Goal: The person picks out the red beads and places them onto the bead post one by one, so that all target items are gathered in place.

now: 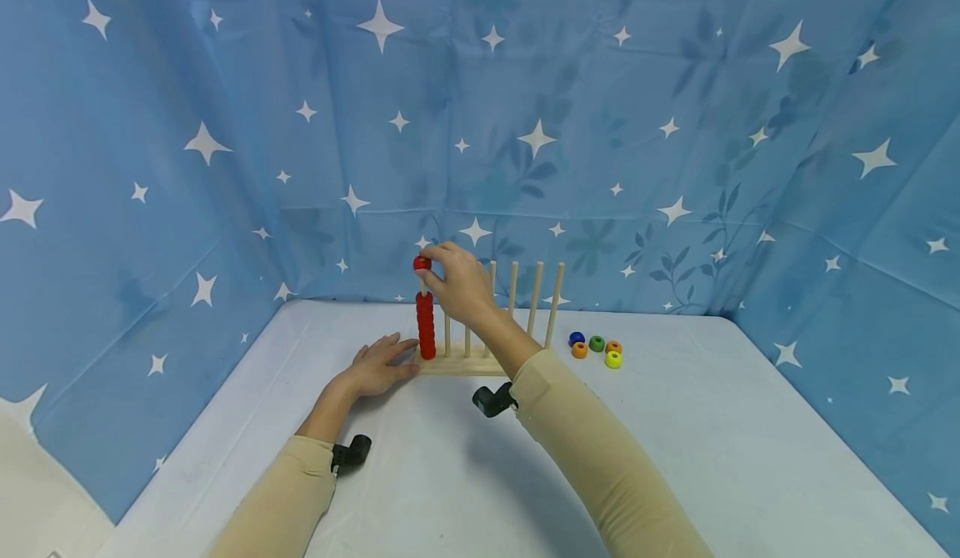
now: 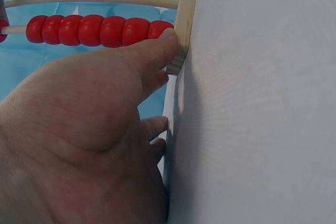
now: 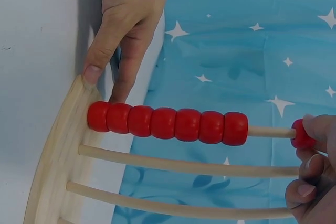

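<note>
A wooden stand (image 1: 457, 364) with several upright rods sits on the table. Red beads (image 1: 426, 326) are stacked on its leftmost rod. My right hand (image 1: 461, 284) pinches one more red bead (image 3: 300, 134) between thumb and fingertips at the top of that rod. Bare rod (image 3: 270, 131) shows between this bead and the stack. My left hand (image 1: 381, 366) lies at the stand's left end, its thumb (image 2: 163, 48) at the front corner of the base and a finger at the rear corner. The other left fingers rest loosely beyond the end.
Right of the stand lie a blue bead (image 1: 577, 338), a green bead (image 1: 597, 344), a yellow bead (image 1: 613, 359) and two orange beads (image 1: 580, 350). Bare rods (image 1: 555, 304) rise from the stand's right part. A blue star-patterned curtain (image 1: 480, 108) hangs behind the white table (image 1: 712, 424).
</note>
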A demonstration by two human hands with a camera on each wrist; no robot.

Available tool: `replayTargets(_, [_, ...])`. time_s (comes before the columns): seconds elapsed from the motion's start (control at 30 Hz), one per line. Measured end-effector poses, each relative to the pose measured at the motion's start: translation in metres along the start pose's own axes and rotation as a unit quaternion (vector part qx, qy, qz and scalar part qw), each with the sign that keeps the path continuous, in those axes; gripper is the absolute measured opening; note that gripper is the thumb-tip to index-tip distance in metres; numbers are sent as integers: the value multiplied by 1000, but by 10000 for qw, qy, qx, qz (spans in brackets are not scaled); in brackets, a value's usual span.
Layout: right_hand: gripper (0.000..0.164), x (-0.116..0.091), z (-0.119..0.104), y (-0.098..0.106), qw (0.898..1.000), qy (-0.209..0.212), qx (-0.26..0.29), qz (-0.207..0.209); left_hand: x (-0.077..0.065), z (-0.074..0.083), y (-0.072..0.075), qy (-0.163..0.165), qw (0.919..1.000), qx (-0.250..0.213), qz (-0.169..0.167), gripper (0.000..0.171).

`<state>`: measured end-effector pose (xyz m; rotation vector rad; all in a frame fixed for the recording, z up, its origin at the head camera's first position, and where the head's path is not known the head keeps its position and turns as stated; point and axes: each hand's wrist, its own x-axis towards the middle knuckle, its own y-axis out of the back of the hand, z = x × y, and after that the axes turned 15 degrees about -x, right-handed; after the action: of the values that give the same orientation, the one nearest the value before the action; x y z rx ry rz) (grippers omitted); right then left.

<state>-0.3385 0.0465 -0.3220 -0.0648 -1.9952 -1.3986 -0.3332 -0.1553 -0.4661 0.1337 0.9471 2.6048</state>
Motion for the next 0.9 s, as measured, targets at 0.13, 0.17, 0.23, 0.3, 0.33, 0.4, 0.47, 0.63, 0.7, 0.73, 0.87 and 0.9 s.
replayTargets(0.13, [33,0,0,0,10000,3,0,19,0,0,0,-4,10000,-20,-1,63])
replayTargets(0.17, [33,0,0,0,10000,0,-3,11,0,0,0,11,10000,-32,-10,63])
replayTargets(0.23, [32,0,0,0,10000,-2,-10,-9,0,0,0,28,10000,-47,-25,63])
replayTargets(0.3, [32,0,0,0,10000,-7,-15,-29,0,0,1,25,10000,-51,-38,63])
replayTargets(0.33, [32,0,0,1,10000,-10,-17,-32,0,0,1,28,10000,-58,-44,63])
replayTargets(0.4, [33,-1,1,1,10000,-9,22,-16,0,0,2,27,10000,-76,-56,64])
replayTargets(0.47, [34,-2,1,2,9999,6,106,45,0,0,2,1,10000,-62,-52,64])
replayTargets(0.63, [33,-9,4,3,9981,180,461,355,-1,0,1,60,9999,-78,-45,64])
replayTargets(0.7, [32,-13,4,3,9967,293,570,505,-2,-1,1,84,9999,-82,-36,64])
replayTargets(0.73, [31,-16,5,3,9961,327,594,564,-3,-1,1,69,10000,-64,-19,64])
replayTargets(0.87, [30,-29,10,5,9941,414,584,819,-4,-1,2,-32,10000,-37,29,64])
replayTargets(0.9, [30,-33,12,5,9935,421,599,871,-4,-1,2,-33,10000,-48,40,64])
